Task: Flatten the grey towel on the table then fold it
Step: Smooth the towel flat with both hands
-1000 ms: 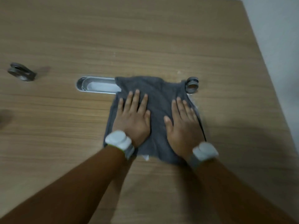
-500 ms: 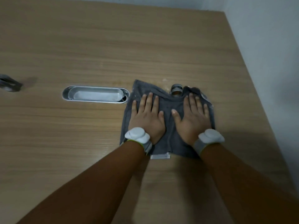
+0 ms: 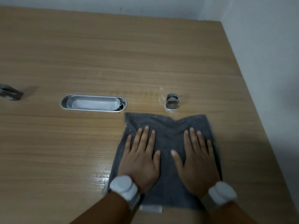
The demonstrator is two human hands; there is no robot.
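Note:
The grey towel lies spread on the wooden table, near its right side. Its far edge dips in a small notch in the middle, and a white label sticks out at the near edge. My left hand lies flat, palm down, on the towel's left half with fingers apart. My right hand lies flat the same way on the right half. Neither hand grips the cloth. Both wrists wear white bands.
A long oval metal cable slot is set into the table just left of the towel's far corner. A small round metal fitting stands beyond the towel's far edge. A grey object lies at the far left. White walls border the table's back and right.
The towel now lies nearer to me, apart from the round fitting that it touched before. Both hands have stayed flat on it, and the view has tilted up to show the wall.

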